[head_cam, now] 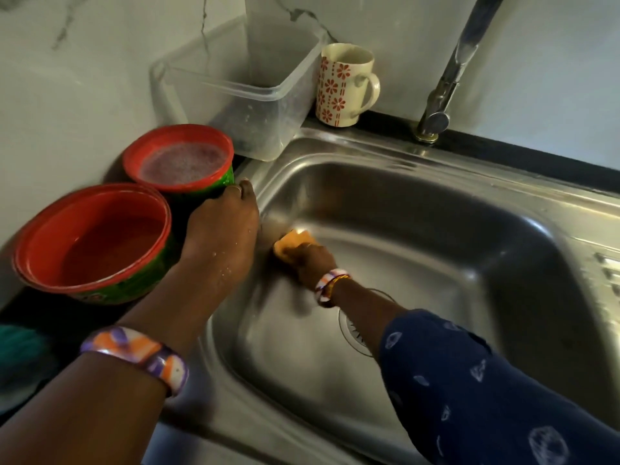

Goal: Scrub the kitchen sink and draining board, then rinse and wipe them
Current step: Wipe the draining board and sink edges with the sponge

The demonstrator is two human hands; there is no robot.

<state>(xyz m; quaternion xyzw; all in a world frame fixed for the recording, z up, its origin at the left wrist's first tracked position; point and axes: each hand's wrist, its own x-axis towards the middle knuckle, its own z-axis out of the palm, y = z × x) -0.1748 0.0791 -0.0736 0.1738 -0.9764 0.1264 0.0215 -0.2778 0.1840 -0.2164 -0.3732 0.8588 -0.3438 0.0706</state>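
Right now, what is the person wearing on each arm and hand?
The left hand has a thin ring on one finger, and its wrist carries a wide glossy bangle patterned in purple, orange and white; the forearm is bare. The right hand has similar striped bangles plus a thin orange band at the wrist, and a dark blue sleeve with a pale printed pattern.

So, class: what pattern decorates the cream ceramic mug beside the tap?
Red flowers and dashes on the cream ceramic mug, head view.
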